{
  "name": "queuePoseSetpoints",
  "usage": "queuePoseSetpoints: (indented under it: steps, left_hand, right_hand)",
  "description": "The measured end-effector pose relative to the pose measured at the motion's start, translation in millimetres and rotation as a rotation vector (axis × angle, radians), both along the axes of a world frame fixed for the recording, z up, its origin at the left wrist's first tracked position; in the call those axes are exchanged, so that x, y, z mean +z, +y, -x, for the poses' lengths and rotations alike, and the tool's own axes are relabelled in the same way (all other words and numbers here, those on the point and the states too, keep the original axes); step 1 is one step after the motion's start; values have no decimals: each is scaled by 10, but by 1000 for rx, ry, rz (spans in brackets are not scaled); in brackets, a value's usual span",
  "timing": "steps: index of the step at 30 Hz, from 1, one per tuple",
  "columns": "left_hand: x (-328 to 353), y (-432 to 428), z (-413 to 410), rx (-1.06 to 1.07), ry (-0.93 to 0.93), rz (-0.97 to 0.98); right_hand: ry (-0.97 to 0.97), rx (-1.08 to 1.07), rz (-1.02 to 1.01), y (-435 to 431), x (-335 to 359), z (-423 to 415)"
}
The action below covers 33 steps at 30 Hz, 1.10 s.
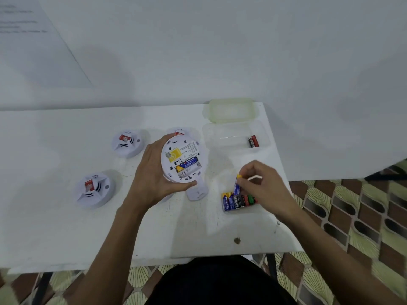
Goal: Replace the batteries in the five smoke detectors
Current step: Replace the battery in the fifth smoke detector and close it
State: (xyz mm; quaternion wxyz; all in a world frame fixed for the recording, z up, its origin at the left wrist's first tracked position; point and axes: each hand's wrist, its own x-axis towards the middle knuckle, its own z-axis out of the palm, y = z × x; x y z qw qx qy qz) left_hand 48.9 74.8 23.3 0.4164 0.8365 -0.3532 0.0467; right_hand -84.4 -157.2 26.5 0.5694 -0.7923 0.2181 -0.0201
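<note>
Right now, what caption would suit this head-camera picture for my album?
Left hand holds an opened smoke detector while right hand pinches a blue battery.

- Worktop (66, 227) is presenting as white, matt and scuffed.
- Smoke detector (187, 148) is showing smooth white plastic with paper labels.
- Upright battery (237, 186) and the row of batteries (233, 201) are showing glossy printed wraps.
- Container (220, 133) is reading as clear plastic, and its lid (229, 110) as cloudy, yellowish plastic.
</note>
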Motion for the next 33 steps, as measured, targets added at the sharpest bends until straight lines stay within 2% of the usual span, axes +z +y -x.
queuePoseSetpoints:
  steps: [7,10,14,19,23,28,33]
  left_hand:
    - [-67,-130,26,18,30,-42]
    - [-119,-137,42,28,13,-64]
    - [-143,-146,65,23,1,-90]
    - [-116,-162,105,0,8,-66]
    - [-81,-193,115,2,4,-62]
    - [8,-205,154,-28,0,-33]
    - [112,-169,184,-49,92,-3]
  right_hand:
    - [171,191,202,99,-426,-50]
    - [183,248,226,82,-464,-59]
    - [152,221,209,-5,-385,-55]
    - [-110,135,206,49,-7,-163]
    - [-307,151,289,252,242,-287]
    - [-523,321,615,444,215,-388]
    - [-622,551,750,397,252,-514]
